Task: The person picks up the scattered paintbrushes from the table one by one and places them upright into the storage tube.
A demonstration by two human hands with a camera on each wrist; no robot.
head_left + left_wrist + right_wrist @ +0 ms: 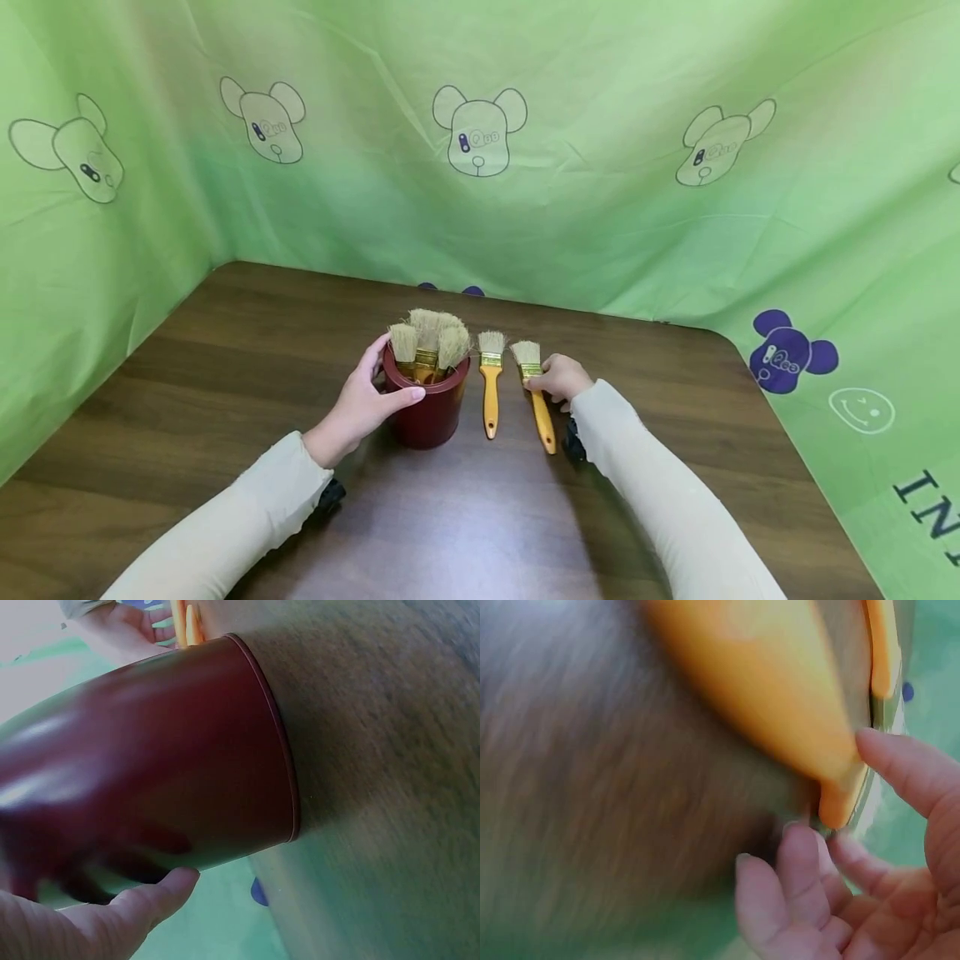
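Observation:
A dark red round container (427, 417) stands upright on the table, holding several paintbrushes (426, 337) with their pale bristles up. My left hand (366, 404) grips its left side, thumb across the near rim and fingers around the far side. The left wrist view has the container's smooth wall (165, 757) close up, with a finger against it. To the right, two paintbrushes lie with bristles pointing away. My right hand (561, 379) pinches the right paintbrush (542, 412) near its metal band. Its yellow handle (772, 682) fills much of the right wrist view, thumb touching one side.
Between the container and the right hand lies the other yellow-handled paintbrush (491, 392). Brown wood-grain table (247, 367) spreads under everything. A green printed cloth (585, 200) hangs along the back and both sides of the table.

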